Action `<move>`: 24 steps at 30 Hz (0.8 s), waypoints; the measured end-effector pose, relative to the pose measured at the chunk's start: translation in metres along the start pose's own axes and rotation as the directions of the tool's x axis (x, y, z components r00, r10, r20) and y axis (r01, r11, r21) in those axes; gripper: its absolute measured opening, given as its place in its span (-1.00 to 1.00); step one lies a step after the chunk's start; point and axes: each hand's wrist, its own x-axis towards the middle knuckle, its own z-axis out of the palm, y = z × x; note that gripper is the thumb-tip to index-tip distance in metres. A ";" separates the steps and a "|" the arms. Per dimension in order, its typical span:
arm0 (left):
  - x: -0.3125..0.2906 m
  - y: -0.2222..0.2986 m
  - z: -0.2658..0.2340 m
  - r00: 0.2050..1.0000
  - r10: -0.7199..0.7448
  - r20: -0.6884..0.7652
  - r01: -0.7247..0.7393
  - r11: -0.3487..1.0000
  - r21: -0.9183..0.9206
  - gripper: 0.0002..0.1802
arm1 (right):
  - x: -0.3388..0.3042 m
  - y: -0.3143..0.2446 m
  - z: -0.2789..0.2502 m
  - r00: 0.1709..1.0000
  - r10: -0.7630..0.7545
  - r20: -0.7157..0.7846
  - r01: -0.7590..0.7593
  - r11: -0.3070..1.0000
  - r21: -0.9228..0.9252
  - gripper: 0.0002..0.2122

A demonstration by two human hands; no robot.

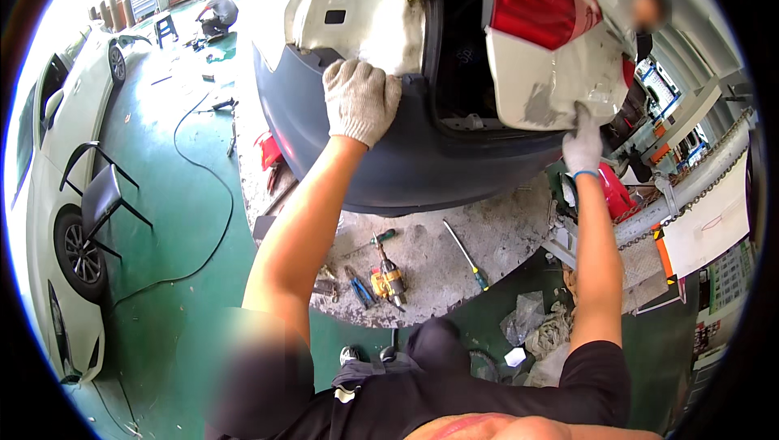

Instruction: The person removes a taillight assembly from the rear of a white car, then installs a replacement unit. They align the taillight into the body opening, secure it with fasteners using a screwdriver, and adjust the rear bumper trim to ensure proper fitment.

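My left hand point(362, 104), in a knitted off-white work glove, has its fingers curled over the upper edge of a dark grey rear bumper point(369, 168). The bumper sits on the back of a white car body point(381, 30). On the right, a white tailgate point(540, 83) with a red tail lamp point(540, 2) stands partly raised beside the dark trunk opening point(462, 59). My right hand point(583, 146), in a pale glove, touches the tailgate's lower corner with fingers stretched up against it. A grey scuffed patch point(539, 105) marks the panel near that hand.
Below the bumper, a worn platform point(422, 294) holds a yellow power drill point(389, 280), blue-handled pliers point(359, 290) and screwdrivers point(466, 256). A chair point(104, 197) and white car point(69, 140) stand left; a cable point(230, 205) crosses the floor. Another person point(219, 14) crouches far left.
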 end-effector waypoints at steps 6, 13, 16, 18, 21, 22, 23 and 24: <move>0.003 -0.004 0.000 1.000 0.011 -0.010 -0.012 1.000 -0.023 -0.79 | -0.035 -0.007 0.078 0.981 -0.067 0.182 0.066 0.998 0.015 -0.33; -0.005 0.000 0.002 0.999 0.002 0.052 -0.001 1.000 -0.020 -0.79 | -0.067 -0.007 0.164 0.978 -0.037 0.203 0.043 0.999 -0.026 -0.33; 0.005 -0.003 0.001 0.997 0.026 -0.071 -0.024 0.999 0.031 -0.74 | -0.058 -0.020 0.154 0.980 -0.093 0.174 0.090 0.996 0.026 -0.33; -0.002 -0.001 0.002 0.999 0.030 -0.045 -0.029 0.999 0.021 -0.75 | -0.066 -0.018 0.156 0.979 -0.094 0.184 0.095 0.995 0.005 -0.33; -0.003 -0.003 0.006 0.997 0.042 -0.066 -0.042 0.999 -0.005 -0.76 | -0.070 -0.023 0.156 0.981 -0.089 0.171 0.093 0.996 -0.016 -0.33; -0.002 -0.002 0.007 0.996 0.045 -0.074 -0.046 0.999 -0.007 -0.77 | -0.072 -0.020 0.158 0.983 -0.091 0.161 0.095 0.995 -0.018 -0.33; -0.002 -0.002 0.007 0.995 0.045 -0.083 -0.046 0.999 -0.005 -0.77 | -0.072 -0.019 0.159 0.984 -0.099 0.149 0.102 0.995 -0.017 -0.33; -0.002 -0.004 0.006 0.995 0.051 -0.085 -0.051 0.999 0.002 -0.78 | -0.069 -0.019 0.159 0.979 -0.105 0.172 0.106 0.994 0.001 -0.33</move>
